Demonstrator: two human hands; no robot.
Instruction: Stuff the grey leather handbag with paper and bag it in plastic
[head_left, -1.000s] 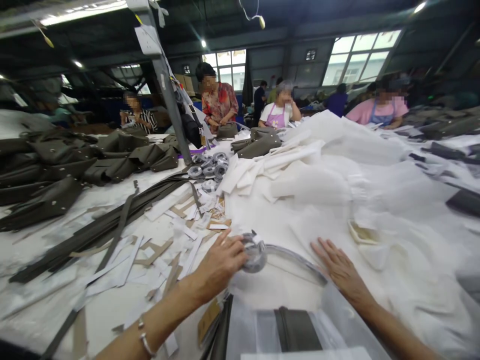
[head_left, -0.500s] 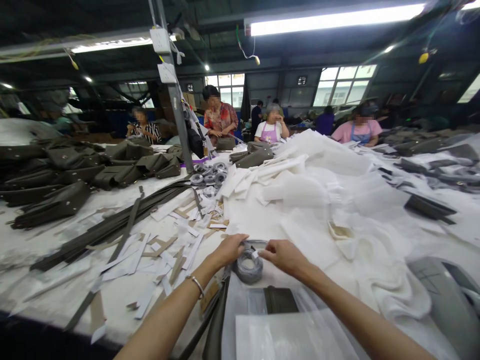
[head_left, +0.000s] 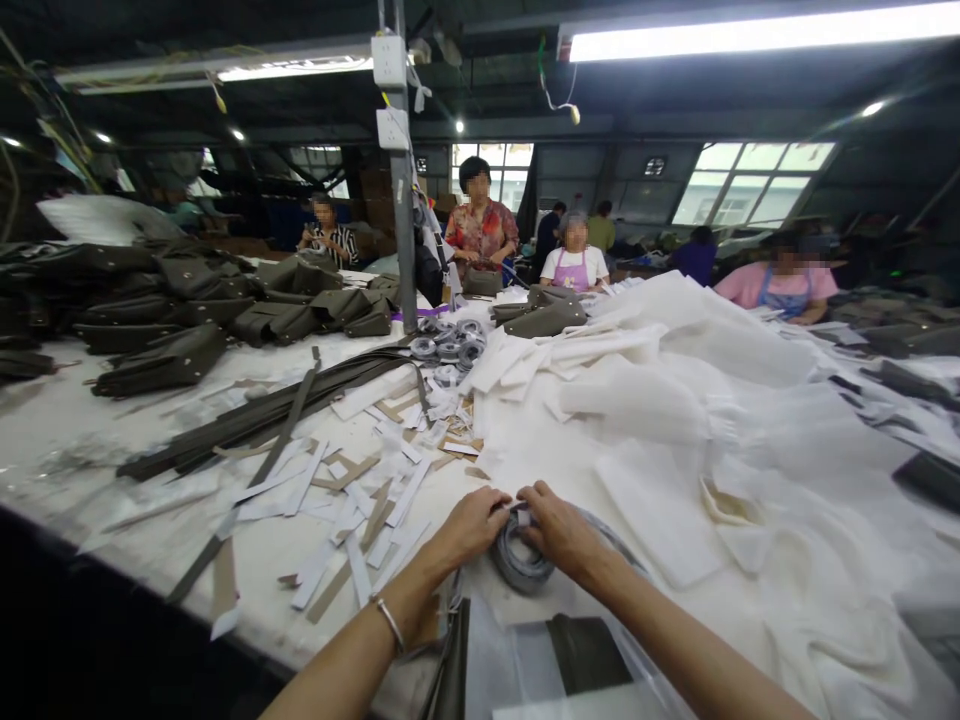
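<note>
A grey coiled roll [head_left: 523,572] lies on the white table in front of me, with a small white tag at its top edge. My left hand [head_left: 474,520] pinches the roll's upper left edge. My right hand [head_left: 561,528] closes on the same roll from the right, its fingertips close to the left hand's, at the tag. A grey strip curves out to the right behind my right wrist. Nearer to me, a dark green piece [head_left: 589,652] shows through clear plastic film. Dark green straps stand just left of the film.
Paper and card scraps [head_left: 375,520] litter the left, beside long dark straps [head_left: 277,405]. Dark green bags [head_left: 165,360] are piled farther left. More grey rolls [head_left: 450,345] sit by a metal post [head_left: 406,230]. White sheets [head_left: 675,400] heap up on the right. Several people work across the table.
The view has swung left. My hands have come together on the roll; my right hand now covers its upper right part, and the tag sits between the fingers of both hands.
</note>
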